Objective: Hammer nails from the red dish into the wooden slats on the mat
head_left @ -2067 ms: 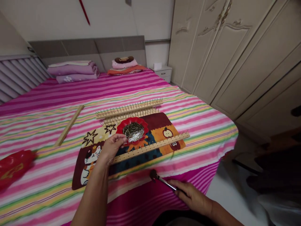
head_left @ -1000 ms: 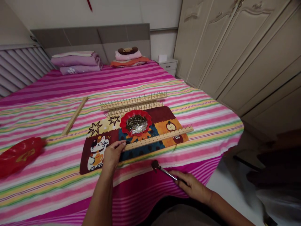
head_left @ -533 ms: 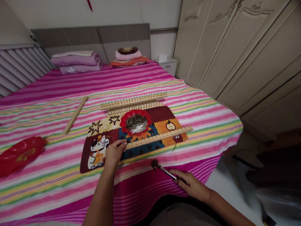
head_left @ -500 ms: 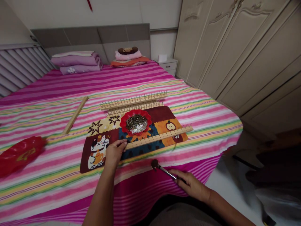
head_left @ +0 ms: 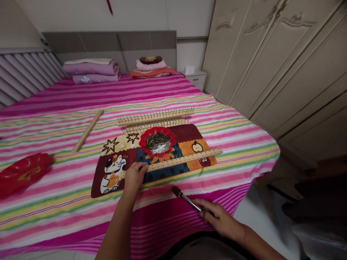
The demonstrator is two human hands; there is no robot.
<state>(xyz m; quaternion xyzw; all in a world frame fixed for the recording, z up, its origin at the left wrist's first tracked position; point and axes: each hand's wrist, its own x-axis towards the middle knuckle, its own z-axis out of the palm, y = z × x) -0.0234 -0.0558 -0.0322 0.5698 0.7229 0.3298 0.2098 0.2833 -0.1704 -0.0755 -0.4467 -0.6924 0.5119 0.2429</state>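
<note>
My left hand (head_left: pixel 135 175) is closed over a pale wooden strip (head_left: pixel 179 159) near its left end, fingers pressed together; whether a nail is also between them is hidden. Dark dots run along the strip, and a few nails stand up at its right end. In my right hand (head_left: pixel 218 216) is a hammer (head_left: pixel 188 200) with a metal shaft, held by its handle below the strip, its dark head apart from the wood. Just beyond the strip, a red scalloped bowl (head_left: pixel 142 144) holds many nails (head_left: pixel 158 142). Under them lies a patterned mat (head_left: pixel 184 131) with a cat picture.
Behind the bowl lie two wooden strips (head_left: pixel 157 117) bristling with upright nails. A bare wooden strip (head_left: pixel 88 131) rests at the left, near a red plastic tray (head_left: pixel 25 173). The striped bed (head_left: pixel 67 202) carries everything; folded bedding (head_left: pixel 92 70) is stacked by the headboard. Wardrobes (head_left: pixel 255 54) stand right.
The hammer's head has turned and shifted slightly left and down. My left hand has moved slightly right along the strip. The whole view has shifted a little.
</note>
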